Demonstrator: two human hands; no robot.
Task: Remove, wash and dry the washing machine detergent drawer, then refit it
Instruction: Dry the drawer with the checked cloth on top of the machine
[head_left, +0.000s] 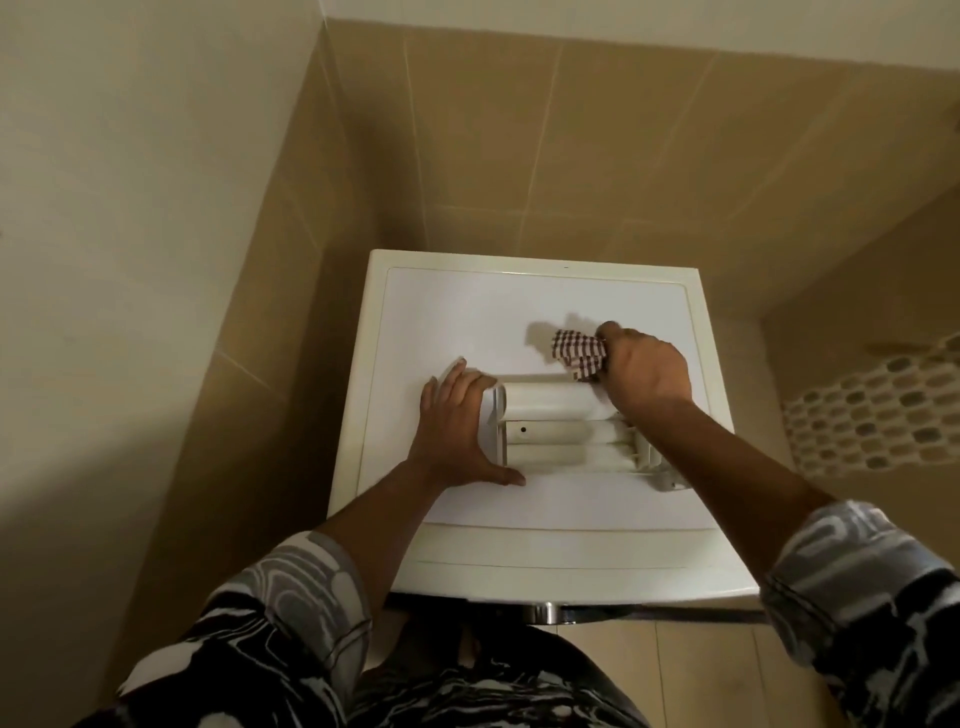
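We see the white plastic detergent drawer (566, 434) lying mid-frame on the smooth, flat-topped washing machine (467, 312).
Our left hand (452, 421) braces its left end, fingers (470, 382) released and spread. Our right hand (647, 369), fingers clenched, grasps a crumpled red-checked cloth (579, 353) at the drawer's upper right edge. Glossy beige tiles (571, 156) rise behind.

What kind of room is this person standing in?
Most likely a bathroom or laundry corner. The back wall is covered in big beige tiles, with a band of small mosaic tiles on the right, and a white washing machine stands in the corner with its detergent drawer lying on top.
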